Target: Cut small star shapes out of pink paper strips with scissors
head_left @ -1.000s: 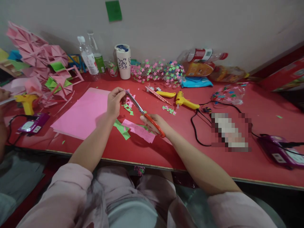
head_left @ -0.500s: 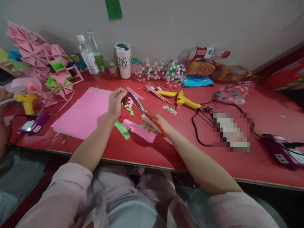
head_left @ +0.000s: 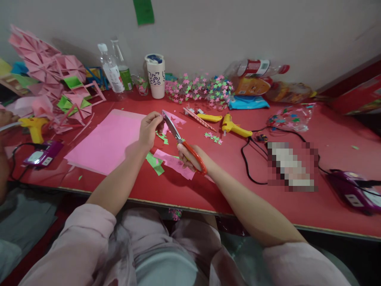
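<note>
My left hand (head_left: 150,129) is closed in a pinch on a bit of pink paper (head_left: 163,113), mostly hidden by the fingers. In my right hand (head_left: 190,157) is a pair of scissors (head_left: 200,161) with orange-red handles; the blades point up and left, their tips at the left fingertips. A pink paper strip (head_left: 178,118) with star-shaped cutouts lies just behind the blades. Under the hands are green paper scraps (head_left: 156,165) and another pink strip (head_left: 171,162). Small green and pink paper stars (head_left: 213,138) lie right of the scissors.
Pink paper sheets (head_left: 101,143) lie to the left on the red table (head_left: 184,194). Behind stand a white tumbler (head_left: 156,81), bottles (head_left: 113,75) and a star-covered bottle (head_left: 199,89). Right are a yellow glue gun (head_left: 236,129) with its cord and a purple power strip (head_left: 354,190). Another person's hand (head_left: 7,118) shows left.
My left hand and the scissor tips have shifted slightly right. The scissor handles have dipped a little toward me. Both hands keep their hold.
</note>
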A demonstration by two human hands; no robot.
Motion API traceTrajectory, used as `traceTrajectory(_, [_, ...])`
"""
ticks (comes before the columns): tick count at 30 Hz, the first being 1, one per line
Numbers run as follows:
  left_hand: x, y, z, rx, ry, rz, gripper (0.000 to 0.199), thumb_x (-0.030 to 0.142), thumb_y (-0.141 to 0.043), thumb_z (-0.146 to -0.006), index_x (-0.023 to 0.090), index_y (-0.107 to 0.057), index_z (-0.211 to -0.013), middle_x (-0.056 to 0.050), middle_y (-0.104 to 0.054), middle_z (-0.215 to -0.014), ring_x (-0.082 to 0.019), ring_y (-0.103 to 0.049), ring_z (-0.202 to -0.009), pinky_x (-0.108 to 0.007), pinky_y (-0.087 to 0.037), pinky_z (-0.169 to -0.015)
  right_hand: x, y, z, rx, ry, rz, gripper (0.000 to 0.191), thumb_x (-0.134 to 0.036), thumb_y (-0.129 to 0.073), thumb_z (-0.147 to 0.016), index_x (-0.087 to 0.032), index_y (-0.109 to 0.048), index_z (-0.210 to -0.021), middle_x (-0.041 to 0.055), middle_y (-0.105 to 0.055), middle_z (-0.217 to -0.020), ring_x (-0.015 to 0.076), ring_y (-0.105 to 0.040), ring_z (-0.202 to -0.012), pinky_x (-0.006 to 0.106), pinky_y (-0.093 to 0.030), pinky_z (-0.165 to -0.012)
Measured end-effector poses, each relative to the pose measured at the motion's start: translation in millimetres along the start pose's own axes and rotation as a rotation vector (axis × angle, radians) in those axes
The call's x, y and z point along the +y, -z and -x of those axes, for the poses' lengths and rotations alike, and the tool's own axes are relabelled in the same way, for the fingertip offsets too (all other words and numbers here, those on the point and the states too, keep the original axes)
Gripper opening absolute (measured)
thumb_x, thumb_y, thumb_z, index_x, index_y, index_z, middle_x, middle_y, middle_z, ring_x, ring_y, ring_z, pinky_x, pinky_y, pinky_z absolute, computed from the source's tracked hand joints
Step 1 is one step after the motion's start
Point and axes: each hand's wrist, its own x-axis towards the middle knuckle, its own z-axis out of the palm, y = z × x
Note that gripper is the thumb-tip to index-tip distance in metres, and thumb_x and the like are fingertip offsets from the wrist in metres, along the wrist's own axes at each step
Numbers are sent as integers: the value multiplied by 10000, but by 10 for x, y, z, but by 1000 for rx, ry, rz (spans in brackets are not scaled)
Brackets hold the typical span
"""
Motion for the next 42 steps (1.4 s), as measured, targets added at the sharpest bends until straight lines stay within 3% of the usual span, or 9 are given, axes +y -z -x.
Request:
traceTrajectory(9, [-5,-21,12,9,10,-3,155,221,-528,-730,180,-501,-584,58,-485,-478,-31,-441,-412,-163,-346,-416,-58,-72,44,99,-36,4,440,-574,-515,-838,-186,-427,-651,-72,-408,-393,47,-366,-285,196,-416,-361])
traceTrajectory(16, [-57,-16,-16,71,5,-6,57,217,-543,-709,185,-586,-690,29,-593,-677,-61,-581,-626,-172,-465,-547,-93,-75,59,115,-55,42,397,-502,-524,-866,-188,-418,-647,-70,-412,-398,47,-368,-284,203,-427,-374])
traceTrajectory(31, [-19,-44,26,38,20,83,114,204,-536,-722,187,-528,-609,42,-569,-547,-56,-560,-524,-183,-468,-535,-108,-97,58,142,-42,69,403,-509,-560,-835,-194,-406,-638,-75,-392,-402,50,-364,-273,209,-407,-362])
traceTrajectory(35, [-26,-27,0,89,31,85,103,207,-531,-712,187,-514,-612,47,-557,-542,-53,-556,-506,-186,-469,-536,-53,-79,22,170,-10,12,402,-522,-546,-836,-194,-414,-645,-90,-358,-377,48,-348,-266,211,-426,-391])
traceTrajectory(38, [-16,-2,-20,142,39,85,107,198,-506,-706,186,-490,-601,51,-542,-524,-51,-541,-478,-183,-451,-509,-21,-17,-28,258,47,-81,412,-551,-561,-805,-200,-411,-650,-99,-344,-356,50,-332,-263,205,-405,-371])
traceTrajectory(40, [-5,4,-12,109,65,68,110,201,-505,-700,181,-492,-593,49,-548,-519,-45,-522,-462,-178,-430,-490,-18,39,-58,302,83,-112,392,-520,-595,-785,-205,-405,-650,-104,-352,-348,51,-340,-265,209,-435,-405])
traceTrajectory(42, [-1,-13,23,-1,127,49,112,211,-522,-694,173,-505,-590,45,-557,-519,-42,-507,-451,-177,-411,-478,-27,87,-76,344,96,-143,395,-479,-621,-769,-212,-371,-620,-103,-357,-334,51,-347,-270,221,-470,-453])
